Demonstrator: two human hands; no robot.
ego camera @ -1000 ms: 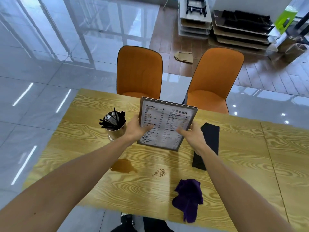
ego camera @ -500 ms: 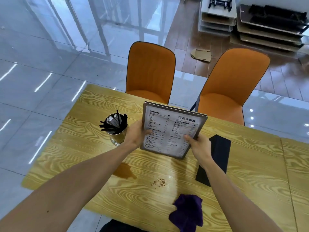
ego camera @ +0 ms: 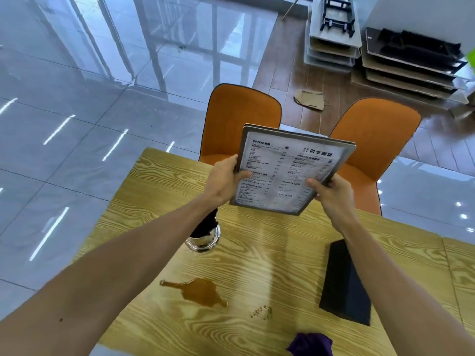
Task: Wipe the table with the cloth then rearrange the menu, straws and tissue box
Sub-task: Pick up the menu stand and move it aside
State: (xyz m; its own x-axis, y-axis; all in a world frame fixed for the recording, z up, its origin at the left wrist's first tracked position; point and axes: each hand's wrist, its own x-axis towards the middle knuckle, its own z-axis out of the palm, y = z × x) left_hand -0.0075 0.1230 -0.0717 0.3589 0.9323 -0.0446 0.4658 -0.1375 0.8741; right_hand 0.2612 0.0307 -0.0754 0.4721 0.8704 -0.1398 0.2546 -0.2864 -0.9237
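Note:
Both hands hold the printed menu [ego camera: 288, 173] up above the far side of the wooden table [ego camera: 257, 253]. My left hand [ego camera: 223, 179] grips its left edge and my right hand [ego camera: 330, 192] its lower right corner. Under my left forearm stands a metal cup of black straws [ego camera: 204, 233], partly hidden. A black tissue box [ego camera: 344, 281] lies flat at the right. The purple cloth [ego camera: 311, 344] sits crumpled at the near edge. A brown liquid spill [ego camera: 200, 292] and some crumbs [ego camera: 262, 310] mark the tabletop.
Two orange chairs [ego camera: 241, 119] [ego camera: 377, 140] stand at the far side of the table. Beyond them are glossy floor tiles, a paper bag [ego camera: 309, 98] on wood flooring, and stacked flat boards [ego camera: 406, 62] at the back right.
The menu has been lifted higher and further from the tabletop, with both hands still on it. The view has shifted, so the cloth now sits at the bottom edge.

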